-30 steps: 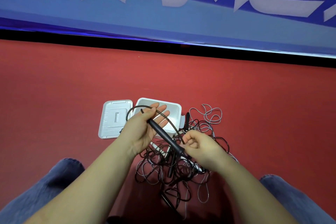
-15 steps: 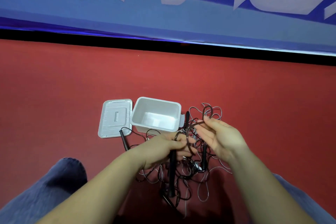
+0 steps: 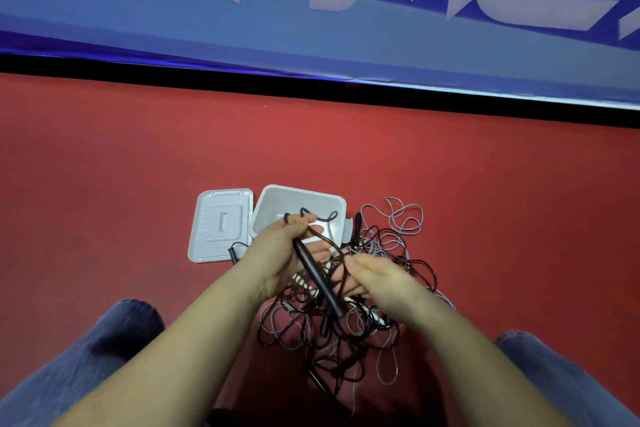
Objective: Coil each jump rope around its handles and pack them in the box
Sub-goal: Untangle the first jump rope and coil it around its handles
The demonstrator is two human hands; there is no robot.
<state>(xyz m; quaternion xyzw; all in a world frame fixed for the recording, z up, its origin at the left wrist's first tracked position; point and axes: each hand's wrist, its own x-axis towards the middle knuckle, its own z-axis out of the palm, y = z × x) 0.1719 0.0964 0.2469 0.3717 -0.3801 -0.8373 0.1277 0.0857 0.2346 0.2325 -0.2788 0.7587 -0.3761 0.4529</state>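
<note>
Left hand (image 3: 280,253) clamped around a black handle (image 3: 317,279), upper end buried in the fist, lower end slanting down toward the lap. Dark cord (image 3: 311,215) looped over the knuckles, crossing in front of the box. Right hand (image 3: 377,282) just beside the handle's lower half, fingers curled in on a strand of that cord; back of the hand facing up, so exact pinch point hard to make out.

Underneath, a tangled heap of jump ropes (image 3: 346,329) on the red floor between the knees: mostly black cords, some pale grey ones (image 3: 405,218) straying off to the right. Another black handle tip (image 3: 357,218) poking up just beside the box's right edge, one more (image 3: 232,253) by the lid's near corner.

White box (image 3: 273,204) open on the floor beyond the hands, lid (image 3: 221,225) lying flat to its left, touching or nearly so. Interior partly masked by the left hand; no coiled rope visible inside, bottom not fully seen.

Handling, by the look of it: cord thin, light, springy, likely slick, prone to unwinding unless kept taut. Handle stiff and slim, best gripped mid-shaft while wrapping. Snagging on neighbouring loops probable when pulling slack free.

Number of ropes in the heap impossible to count. Nearest loops lost in shadow between the forearms.
</note>
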